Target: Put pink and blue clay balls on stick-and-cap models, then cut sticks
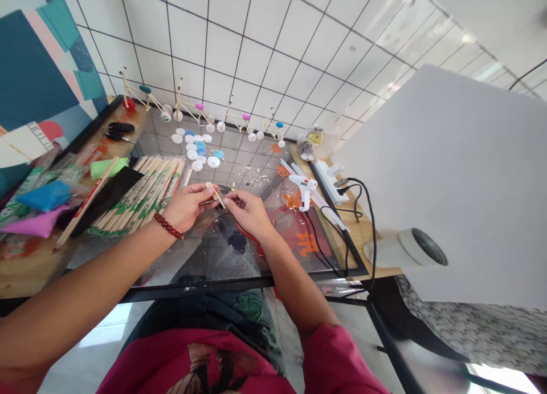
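Note:
Between my two hands, over the middle of the glass tabletop, are short wooden stick pieces [216, 195], cut like chopsticks. My left hand [194, 204] pinches their upper end between thumb and fingers. At their lower end, the fingertips of my right hand [248, 210] close on the wood. How many pieces there are, and whether they are joined, I cannot make out. Left of my left hand lies a wide row of wrapped chopsticks [141, 194]. A white glue gun [303, 190] rests to the right of my right hand, its cord trailing toward the table's front.
Several small stick-built bikes with bottle-cap wheels [235, 120] stand along the tiled wall. Loose white and blue caps [197, 149] lie before them. A power strip [331, 180], glue sticks [325, 203] and a cardboard-like tube [410, 248] are at right; clay packs [45, 195] and keys [119, 131] at left.

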### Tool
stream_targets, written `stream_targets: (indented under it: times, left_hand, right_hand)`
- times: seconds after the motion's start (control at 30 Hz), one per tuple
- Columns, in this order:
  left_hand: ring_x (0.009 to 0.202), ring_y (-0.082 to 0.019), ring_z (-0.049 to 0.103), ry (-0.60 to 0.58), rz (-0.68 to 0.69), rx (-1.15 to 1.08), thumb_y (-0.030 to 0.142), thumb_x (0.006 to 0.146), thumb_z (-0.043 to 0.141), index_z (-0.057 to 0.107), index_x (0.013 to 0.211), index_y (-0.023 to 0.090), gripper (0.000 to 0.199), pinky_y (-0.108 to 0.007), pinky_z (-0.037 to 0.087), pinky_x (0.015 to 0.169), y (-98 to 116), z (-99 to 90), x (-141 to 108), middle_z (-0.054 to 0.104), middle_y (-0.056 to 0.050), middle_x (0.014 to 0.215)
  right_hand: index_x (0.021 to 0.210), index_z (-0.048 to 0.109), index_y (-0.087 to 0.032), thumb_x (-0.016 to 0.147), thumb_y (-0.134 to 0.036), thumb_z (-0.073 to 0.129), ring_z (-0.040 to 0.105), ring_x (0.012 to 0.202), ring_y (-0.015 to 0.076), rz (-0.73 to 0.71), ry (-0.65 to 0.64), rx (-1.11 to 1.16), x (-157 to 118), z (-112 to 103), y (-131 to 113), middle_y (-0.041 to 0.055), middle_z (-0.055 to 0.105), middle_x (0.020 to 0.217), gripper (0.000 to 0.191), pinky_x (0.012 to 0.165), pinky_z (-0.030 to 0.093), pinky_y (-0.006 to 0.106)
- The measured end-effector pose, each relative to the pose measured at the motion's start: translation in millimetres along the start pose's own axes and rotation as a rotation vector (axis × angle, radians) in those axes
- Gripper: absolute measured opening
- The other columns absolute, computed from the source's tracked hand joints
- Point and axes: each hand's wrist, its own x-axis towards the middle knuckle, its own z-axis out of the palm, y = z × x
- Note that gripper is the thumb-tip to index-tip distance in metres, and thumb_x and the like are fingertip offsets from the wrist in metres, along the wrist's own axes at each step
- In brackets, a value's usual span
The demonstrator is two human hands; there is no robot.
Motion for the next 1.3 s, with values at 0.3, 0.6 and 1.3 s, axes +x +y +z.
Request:
stream_targets:
  times: [0.3, 0.6, 1.3]
  left_hand:
    - [0.065, -0.011, 0.066, -0.013, -0.011, 0.010, 0.008, 0.073, 0.081, 0.078, 0.075, 0.010, 0.004, -0.021, 0.060, 0.060, 1, -0.4, -1, 0.072, -0.005, 0.075]
    - [0.065, -0.012, 0.066, -0.036, -0.026, 0.056, 0.018, 0.061, 0.092, 0.078, 0.072, 0.010, 0.020, -0.022, 0.059, 0.059, -5, 0.3, -3, 0.070, -0.004, 0.073]
    - [0.066, -0.011, 0.066, -0.020, 0.003, 0.083, 0.017, 0.068, 0.088, 0.079, 0.076, 0.011, 0.013, -0.023, 0.059, 0.062, -4, -0.8, -3, 0.073, -0.005, 0.076]
  right_hand:
    - [0.085, 0.071, -0.020, 0.082, -0.046, 0.064, 0.061, 0.069, 0.0142, 0.053, 0.074, 0.099, 5, -4, 4, -0.0002, 0.070, 0.076, 0.028, 0.068, 0.048, 0.027]
    - [0.083, 0.069, -0.020, 0.070, -0.048, 0.080, 0.063, 0.068, 0.0126, 0.123, -0.023, 0.326, 5, 3, 3, -0.0001, 0.071, 0.076, 0.033, 0.067, 0.052, 0.026]
    - [0.100, 0.074, -0.026, 0.095, -0.019, 0.057, 0.059, 0.103, 0.0229, -0.379, 0.127, -0.742, -1, -15, -1, 0.0074, 0.071, 0.110, 0.019, 0.094, 0.038, 0.040]
